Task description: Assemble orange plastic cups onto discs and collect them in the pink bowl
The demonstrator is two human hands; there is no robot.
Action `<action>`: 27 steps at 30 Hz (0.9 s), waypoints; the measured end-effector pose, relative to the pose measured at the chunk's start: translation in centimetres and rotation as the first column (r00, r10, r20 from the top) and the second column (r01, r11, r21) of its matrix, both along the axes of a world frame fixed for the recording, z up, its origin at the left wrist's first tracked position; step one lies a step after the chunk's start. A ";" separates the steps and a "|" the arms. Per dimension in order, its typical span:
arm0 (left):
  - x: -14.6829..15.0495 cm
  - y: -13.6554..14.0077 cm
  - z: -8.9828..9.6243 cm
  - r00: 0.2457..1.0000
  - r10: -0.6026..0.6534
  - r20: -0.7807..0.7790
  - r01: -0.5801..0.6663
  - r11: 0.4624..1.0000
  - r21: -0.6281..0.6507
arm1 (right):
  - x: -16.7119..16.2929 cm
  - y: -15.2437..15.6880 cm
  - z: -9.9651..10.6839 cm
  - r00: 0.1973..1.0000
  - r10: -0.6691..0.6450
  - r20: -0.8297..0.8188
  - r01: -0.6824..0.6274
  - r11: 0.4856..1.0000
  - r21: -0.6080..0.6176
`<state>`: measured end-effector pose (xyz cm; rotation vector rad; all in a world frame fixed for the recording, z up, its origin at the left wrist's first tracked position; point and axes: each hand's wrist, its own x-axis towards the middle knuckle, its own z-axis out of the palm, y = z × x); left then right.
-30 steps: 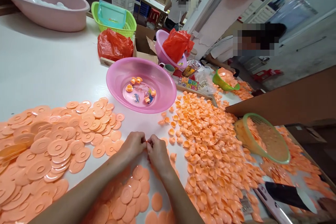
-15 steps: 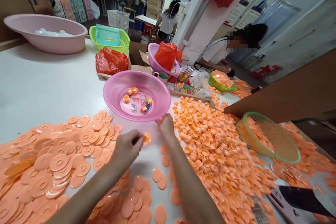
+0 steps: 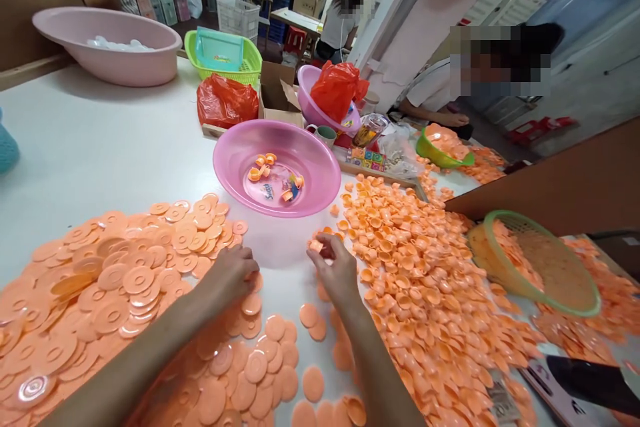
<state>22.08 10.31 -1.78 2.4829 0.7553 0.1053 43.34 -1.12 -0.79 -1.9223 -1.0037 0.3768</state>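
Note:
My right hand [image 3: 339,270] pinches a small orange plastic cup [image 3: 315,245] between thumb and fingers, just below the pink basin [image 3: 227,177]. To its right spreads a heap of similar small orange cups [image 3: 400,267]. My left hand [image 3: 231,275] rests at the edge of a pile of flat orange discs [image 3: 135,280], its fingers curled down over them. Its fingertips are hidden, so what they hold cannot be made out. Several small orange pieces [image 3: 255,175] lie inside the pink basin. More orange discs [image 3: 255,367] lie on the white table between my forearms.
A larger pale pink basin [image 3: 135,67] stands at the back left. Behind the middle are a green basket [image 3: 253,67], a red plastic bag [image 3: 227,103] and a mug [image 3: 326,137]. A green-rimmed basket [image 3: 590,303] lies tilted at right. A co-worker [image 3: 430,90] sits at back right.
My left hand has moved left and down to the discs; the orange piece near its fingertips is out of sight. My right hand has drawn back from the basin, where one more piece shows.

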 end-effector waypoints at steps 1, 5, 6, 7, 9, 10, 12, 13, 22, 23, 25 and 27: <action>0.6 -0.5 -0.8 1.000 -0.006 -0.007 0.006 1.000 0.016 | -0.7 -0.6 0.2 0.992 0.010 -0.128 -0.011 1.000 -0.008; 3.9 -1.7 -1.5 0.998 -0.019 0.063 0.018 1.000 0.010 | -2.5 -2.0 -0.5 0.884 -0.016 -0.468 -0.039 0.993 -0.108; 4.4 -1.9 -1.4 0.997 -0.016 0.081 0.017 1.000 -0.007 | -2.6 -2.1 -0.9 0.864 -0.038 -0.502 -0.031 0.991 -0.128; 4.8 -2.0 -1.4 0.995 -0.010 0.095 0.013 1.000 -0.028 | -2.7 -2.2 -1.3 0.851 -0.056 -0.521 -0.024 0.989 -0.145; 4.8 -2.2 -1.6 0.994 0.003 0.112 0.005 0.998 -0.066 | -2.8 -2.3 -2.2 0.852 -0.065 -0.519 -0.025 0.986 -0.165; 4.7 -2.2 -1.9 0.993 0.006 0.120 0.004 0.997 -0.078 | -2.8 -2.2 -2.5 0.866 -0.055 -0.497 -0.034 0.985 -0.168; 4.3 -2.2 -2.4 0.990 0.005 0.141 0.007 0.996 -0.084 | -3.0 -2.1 -3.0 0.902 -0.024 -0.430 -0.055 0.984 -0.170; 4.2 -2.2 -2.6 0.988 0.008 0.153 0.005 0.997 -0.082 | -3.1 -2.0 -3.0 0.916 -0.008 -0.400 -0.065 0.984 -0.169; 4.0 -2.3 -2.8 0.975 0.047 0.218 -0.024 0.994 -0.104 | -3.6 -1.2 -2.3 0.923 0.009 -0.384 -0.081 0.982 -0.173; 4.0 -2.3 -2.8 0.976 0.047 0.215 -0.025 0.994 -0.104 | -3.5 -1.1 -2.3 0.918 -0.014 -0.396 -0.071 0.977 -0.199; 4.0 -2.3 -2.9 0.978 0.044 0.203 -0.024 0.994 -0.104 | -3.7 -0.8 -2.3 0.893 -0.058 -0.447 -0.065 0.965 -0.254; 4.1 -2.3 -2.9 0.981 0.041 0.190 -0.022 0.995 -0.102 | -4.0 -0.4 -2.3 0.869 -0.080 -0.488 -0.067 0.959 -0.277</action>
